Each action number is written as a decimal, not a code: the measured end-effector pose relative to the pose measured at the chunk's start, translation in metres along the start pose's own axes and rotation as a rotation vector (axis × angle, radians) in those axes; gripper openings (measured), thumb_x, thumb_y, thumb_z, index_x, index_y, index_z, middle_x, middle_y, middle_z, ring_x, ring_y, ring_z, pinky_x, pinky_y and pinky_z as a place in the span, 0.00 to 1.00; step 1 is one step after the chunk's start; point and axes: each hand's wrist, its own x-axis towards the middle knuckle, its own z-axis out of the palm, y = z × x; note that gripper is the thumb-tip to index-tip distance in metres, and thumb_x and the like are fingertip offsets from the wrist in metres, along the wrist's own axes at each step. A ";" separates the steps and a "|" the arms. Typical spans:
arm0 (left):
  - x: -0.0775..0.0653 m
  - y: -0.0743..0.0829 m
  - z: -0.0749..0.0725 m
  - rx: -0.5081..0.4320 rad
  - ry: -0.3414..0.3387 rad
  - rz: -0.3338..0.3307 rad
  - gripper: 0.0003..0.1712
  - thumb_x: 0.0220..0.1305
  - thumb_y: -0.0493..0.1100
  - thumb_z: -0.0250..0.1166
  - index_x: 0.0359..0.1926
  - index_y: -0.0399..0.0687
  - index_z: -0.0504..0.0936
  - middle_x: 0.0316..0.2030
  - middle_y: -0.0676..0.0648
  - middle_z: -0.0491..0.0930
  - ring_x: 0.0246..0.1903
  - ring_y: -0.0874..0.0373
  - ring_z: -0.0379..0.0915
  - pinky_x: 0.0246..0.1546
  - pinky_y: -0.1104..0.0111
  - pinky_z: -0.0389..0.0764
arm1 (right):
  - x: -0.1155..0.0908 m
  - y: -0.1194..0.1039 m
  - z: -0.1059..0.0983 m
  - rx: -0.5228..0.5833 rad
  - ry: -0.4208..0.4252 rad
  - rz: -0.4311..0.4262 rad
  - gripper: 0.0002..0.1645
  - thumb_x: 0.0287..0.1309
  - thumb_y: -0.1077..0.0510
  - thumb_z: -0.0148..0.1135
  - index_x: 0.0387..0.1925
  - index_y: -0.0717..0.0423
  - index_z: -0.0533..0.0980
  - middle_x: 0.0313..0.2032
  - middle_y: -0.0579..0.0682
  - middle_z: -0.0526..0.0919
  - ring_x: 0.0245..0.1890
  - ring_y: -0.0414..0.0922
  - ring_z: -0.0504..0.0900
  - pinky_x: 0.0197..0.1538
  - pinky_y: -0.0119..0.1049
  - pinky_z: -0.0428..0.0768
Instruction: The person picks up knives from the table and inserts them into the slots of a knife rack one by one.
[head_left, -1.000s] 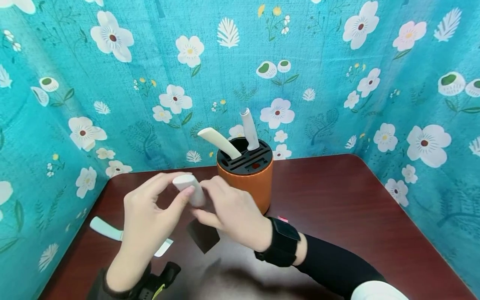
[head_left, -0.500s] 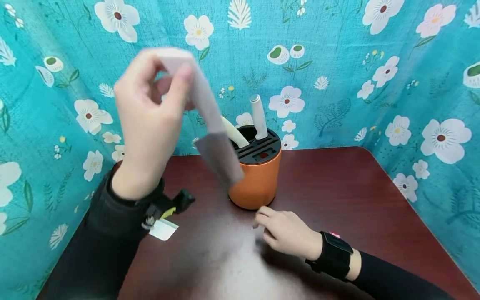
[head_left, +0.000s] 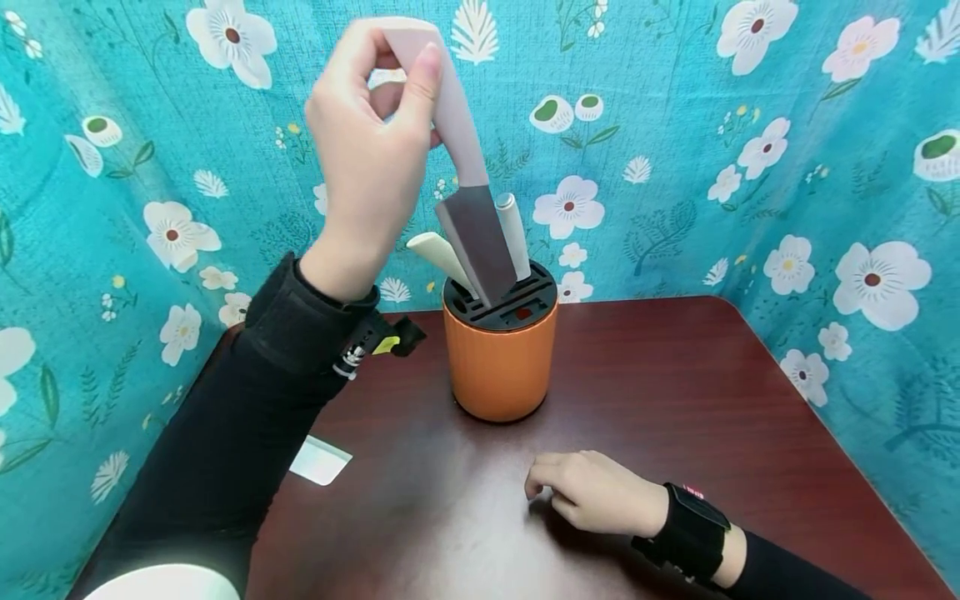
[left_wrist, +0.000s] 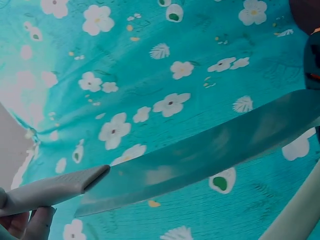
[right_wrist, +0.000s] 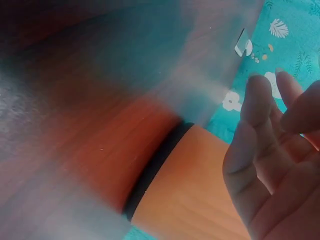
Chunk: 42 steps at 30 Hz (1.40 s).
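Observation:
My left hand (head_left: 375, 150) pinches a kitchen knife by its pale handle (head_left: 450, 108) between thumb and fingers. The dark, broad blade (head_left: 480, 237) points down, its tip right at the slotted black top (head_left: 536, 304) of an orange round knife block (head_left: 501, 367). In the left wrist view, the long shiny blade (left_wrist: 200, 155) stretches toward the block at the right edge. My right hand (head_left: 596, 492) hangs low over the table in front of the block, fingers loosely curled around nothing. Its relaxed fingers (right_wrist: 250, 150) also appear beside the orange block in the right wrist view.
Two handles stand up from the block, one cream (head_left: 442, 257) and one grey-white (head_left: 510, 218). On the dark red table (head_left: 645, 375) a pale blade end (head_left: 321, 460) shows beside my left sleeve, which hides the rest. A flowered turquoise curtain (head_left: 660, 125) hangs behind and at both sides.
Both hands were at the knife a second ago; my right hand has since let go and dropped toward the table. My left hand has lifted the knife up and right over the block.

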 end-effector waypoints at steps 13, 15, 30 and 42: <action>-0.001 -0.018 0.010 0.068 -0.030 0.043 0.11 0.73 0.38 0.61 0.48 0.35 0.82 0.38 0.48 0.79 0.37 0.60 0.86 0.34 0.70 0.85 | -0.008 0.003 0.003 0.004 -0.008 0.039 0.18 0.56 0.71 0.56 0.37 0.46 0.80 0.36 0.37 0.82 0.35 0.27 0.76 0.38 0.26 0.78; -0.001 -0.018 0.010 0.077 -0.030 0.042 0.11 0.73 0.38 0.61 0.48 0.35 0.82 0.39 0.48 0.80 0.37 0.60 0.86 0.34 0.70 0.85 | -0.007 0.003 0.003 0.010 -0.013 0.043 0.18 0.56 0.71 0.56 0.38 0.46 0.80 0.36 0.37 0.82 0.35 0.27 0.77 0.39 0.27 0.79; -0.028 -0.046 0.006 0.257 -0.160 -0.033 0.10 0.70 0.38 0.65 0.46 0.35 0.84 0.40 0.42 0.85 0.36 0.55 0.84 0.41 0.70 0.81 | -0.006 -0.006 0.006 0.043 -0.031 0.050 0.17 0.56 0.71 0.56 0.39 0.47 0.81 0.37 0.36 0.82 0.36 0.27 0.77 0.40 0.27 0.79; -0.065 -0.072 -0.004 0.430 -0.393 -0.098 0.10 0.66 0.41 0.70 0.44 0.41 0.86 0.35 0.45 0.83 0.22 0.54 0.65 0.23 0.66 0.62 | -0.007 -0.004 0.011 0.074 -0.042 0.060 0.17 0.57 0.71 0.58 0.39 0.47 0.82 0.38 0.35 0.83 0.37 0.29 0.80 0.41 0.27 0.79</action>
